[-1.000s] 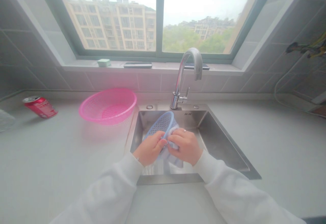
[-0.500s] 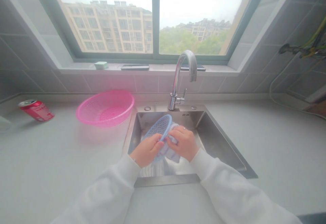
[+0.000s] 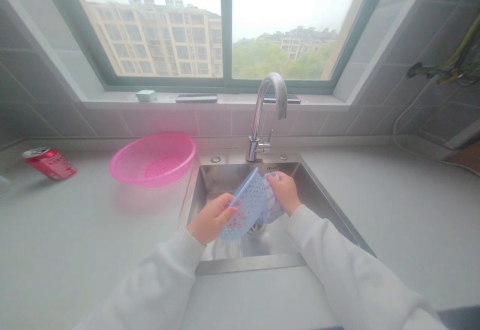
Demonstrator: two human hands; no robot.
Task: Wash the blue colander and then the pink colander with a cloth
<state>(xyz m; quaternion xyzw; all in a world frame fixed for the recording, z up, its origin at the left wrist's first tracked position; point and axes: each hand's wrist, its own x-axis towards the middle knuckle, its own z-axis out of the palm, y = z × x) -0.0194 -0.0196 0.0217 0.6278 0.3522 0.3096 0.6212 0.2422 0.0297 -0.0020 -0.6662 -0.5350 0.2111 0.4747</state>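
Observation:
Over the steel sink (image 3: 258, 264) my left hand (image 3: 214, 217) grips the rim of a light blue perforated plastic basket (image 3: 245, 209). The basket is tilted, its holed outer side facing me. My right hand (image 3: 285, 192) is closed on a pale, checked-looking cloth (image 3: 273, 205), which touches or lies close against the basket's right side. Some of my left fingers show through the basket's holes. Below the basket, the drain (image 3: 257, 228) is partly visible.
A chrome faucet (image 3: 255, 130) rises behind the sink. To the left stand a pink perforated basket (image 3: 153, 162) and a tilted red can (image 3: 50, 163). A green block (image 3: 146, 95) and a dark flat object (image 3: 196, 98) lie on the windowsill.
The blue basket has turned so its outer side faces me. My right hand has moved right and slightly up with the cloth, from the rim to the basket's outside.

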